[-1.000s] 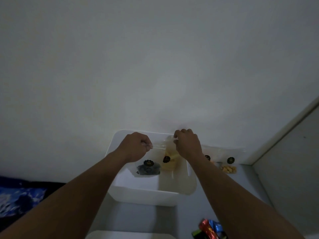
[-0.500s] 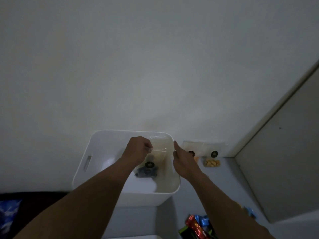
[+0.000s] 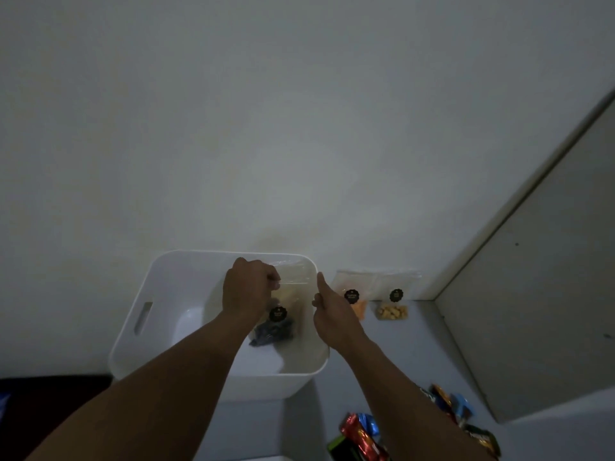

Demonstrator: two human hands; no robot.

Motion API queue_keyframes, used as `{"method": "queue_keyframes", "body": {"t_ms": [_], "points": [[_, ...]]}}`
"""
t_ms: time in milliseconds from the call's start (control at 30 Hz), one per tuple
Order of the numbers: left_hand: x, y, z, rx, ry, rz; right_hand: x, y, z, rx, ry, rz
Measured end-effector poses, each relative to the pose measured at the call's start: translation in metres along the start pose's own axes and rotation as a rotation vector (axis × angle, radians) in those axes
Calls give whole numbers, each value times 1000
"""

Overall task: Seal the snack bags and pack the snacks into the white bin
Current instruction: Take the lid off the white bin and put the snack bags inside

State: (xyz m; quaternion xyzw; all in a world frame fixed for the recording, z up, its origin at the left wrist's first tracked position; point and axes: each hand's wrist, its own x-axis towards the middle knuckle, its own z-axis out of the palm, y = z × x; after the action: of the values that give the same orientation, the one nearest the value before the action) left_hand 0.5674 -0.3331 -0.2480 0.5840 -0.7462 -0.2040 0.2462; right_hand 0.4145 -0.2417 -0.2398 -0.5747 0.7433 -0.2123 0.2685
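Observation:
The white bin [image 3: 139, 331] stands against the wall. My left hand [image 3: 248, 289] is inside its mouth, pinching the top edge of a clear snack bag [image 3: 294, 281] with yellowish contents that hangs in the bin's right half. Under it lies a bag of dark snacks [image 3: 273, 331] with a black round label. My right hand [image 3: 327, 314] hovers just over the bin's right rim, holding nothing, index finger stretched toward the wall. Two more clear bags lean on the wall to the right: one with orange snacks [image 3: 359, 307], one with pale yellow puffs [image 3: 392, 311].
Several shiny wrapped candies [image 3: 361, 435] lie on the grey surface at the lower right, some behind my right forearm. A grey panel [image 3: 539, 294] closes off the right side. A dark area [image 3: 50, 394] lies left of the bin.
My right hand let go of the bag's top edge and drew off to the right. My left hand kept the bag and brought it down into the bin.

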Motion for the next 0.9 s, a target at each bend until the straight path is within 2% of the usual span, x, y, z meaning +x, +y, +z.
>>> {"method": "queue_keyframes", "body": {"t_ms": [233, 433, 567, 700, 900], "points": [[2, 8, 6, 13, 25, -37, 1, 2, -4, 0, 8, -31], [-4, 8, -4, 125, 58, 84, -4, 2, -11, -57, 12, -42], [-20, 16, -14, 168, -55, 174, -12, 10, -26, -107, 19, 19], [-35, 39, -21, 167, -139, 182, -25, 19, -52, -149, 52, 25], [-55, 103, -7, 179, -128, 244, -34, 62, -95, -218, 69, 72]]}}
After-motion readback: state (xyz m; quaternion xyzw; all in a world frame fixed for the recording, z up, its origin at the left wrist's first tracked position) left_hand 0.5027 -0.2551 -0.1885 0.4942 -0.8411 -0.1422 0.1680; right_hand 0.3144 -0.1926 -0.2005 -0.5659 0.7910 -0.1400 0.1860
